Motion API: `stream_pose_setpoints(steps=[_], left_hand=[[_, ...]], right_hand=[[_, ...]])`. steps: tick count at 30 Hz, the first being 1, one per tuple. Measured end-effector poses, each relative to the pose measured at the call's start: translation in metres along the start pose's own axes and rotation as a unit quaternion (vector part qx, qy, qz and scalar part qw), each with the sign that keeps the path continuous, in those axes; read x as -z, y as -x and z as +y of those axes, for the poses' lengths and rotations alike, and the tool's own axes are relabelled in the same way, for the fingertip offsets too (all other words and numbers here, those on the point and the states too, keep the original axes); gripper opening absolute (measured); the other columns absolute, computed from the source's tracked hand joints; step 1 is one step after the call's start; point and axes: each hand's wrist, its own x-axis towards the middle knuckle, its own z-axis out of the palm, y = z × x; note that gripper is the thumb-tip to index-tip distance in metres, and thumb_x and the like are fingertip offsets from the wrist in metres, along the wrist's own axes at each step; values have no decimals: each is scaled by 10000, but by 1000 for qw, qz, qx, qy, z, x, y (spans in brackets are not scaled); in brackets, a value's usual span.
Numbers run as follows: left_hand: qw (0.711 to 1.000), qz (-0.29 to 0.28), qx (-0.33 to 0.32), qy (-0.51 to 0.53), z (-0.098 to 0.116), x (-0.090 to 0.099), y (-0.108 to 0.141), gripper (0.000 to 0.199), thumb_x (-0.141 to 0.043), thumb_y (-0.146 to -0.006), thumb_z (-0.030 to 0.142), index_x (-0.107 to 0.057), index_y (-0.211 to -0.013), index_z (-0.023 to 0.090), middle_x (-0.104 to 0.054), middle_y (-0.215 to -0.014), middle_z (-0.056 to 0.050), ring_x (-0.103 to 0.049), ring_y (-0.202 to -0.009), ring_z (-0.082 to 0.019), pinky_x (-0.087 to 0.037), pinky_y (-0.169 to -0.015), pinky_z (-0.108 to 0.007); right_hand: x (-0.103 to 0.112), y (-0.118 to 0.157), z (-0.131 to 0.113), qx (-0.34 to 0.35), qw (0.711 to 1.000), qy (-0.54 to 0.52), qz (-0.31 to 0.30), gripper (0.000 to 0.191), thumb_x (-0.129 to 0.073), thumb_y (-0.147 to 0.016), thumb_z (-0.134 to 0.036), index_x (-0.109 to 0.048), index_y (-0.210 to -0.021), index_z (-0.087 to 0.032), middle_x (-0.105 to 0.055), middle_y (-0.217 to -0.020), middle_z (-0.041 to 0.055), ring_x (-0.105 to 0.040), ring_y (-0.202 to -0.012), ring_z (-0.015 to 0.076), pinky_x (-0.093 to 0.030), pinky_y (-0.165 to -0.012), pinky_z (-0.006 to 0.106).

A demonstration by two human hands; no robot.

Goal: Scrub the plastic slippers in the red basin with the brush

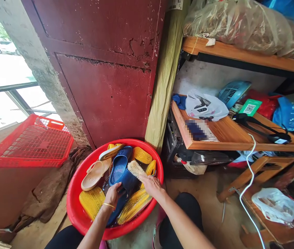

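Note:
A red basin (72,204) on the floor in front of me holds water and several shoes. Gripped in my left hand (112,195) is a blue slipper (119,167), its striped insole facing up. My right hand (150,185) is closed around a scrub brush (135,169) with pale bristles, which is over the slipper's right side. Left of the slipper lies a beige clog (95,175). Yellow shoes, one with its zigzag sole (135,206) turned up, lie around the blue slipper. Beneath my hands another dark blue shoe is partly hidden.
A red plastic crate (32,141) stands at the left by the window. Behind the basin rises a dark red door (107,90). To the right are a wooden shelf (224,138) with bags and a headset, a white cable (250,176) and a wooden stool (273,211).

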Motion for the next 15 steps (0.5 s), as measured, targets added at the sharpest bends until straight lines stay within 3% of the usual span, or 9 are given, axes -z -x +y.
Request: stream_pose_setpoints(steps=[4,9,15], left_hand=[[999,-23,33,24,7,2,-1,82,-633,-770,153,-572,-725,183,-674,-753,-17,-654,-707,-169,-555,-664,-297],[997,-15,59,41,2,2,-4,94,-617,-795,137,-569,-734,190,-678,-739,-10,-641,-631,-149,-561,-657,-299],[996,-7,72,48,-1,1,-3,127,-602,-817,135,-566,-711,193,-688,-746,-11,-642,-642,-148,-560,-667,-300]], right_hand=[[4,7,-7,-2,999,22,-27,484,-459,-923,-123,-627,-1349,-279,-724,-1179,104,-654,-1122,260,-478,-942,377],[22,29,5,-6,996,51,-68,383,-541,-853,-85,-732,-1162,-204,-737,-1098,141,-663,-1086,293,-471,-923,393],[19,17,-13,-11,998,38,-45,519,-422,-908,-82,-591,-1371,-245,-697,-1239,111,-637,-1147,266,-451,-954,383]])
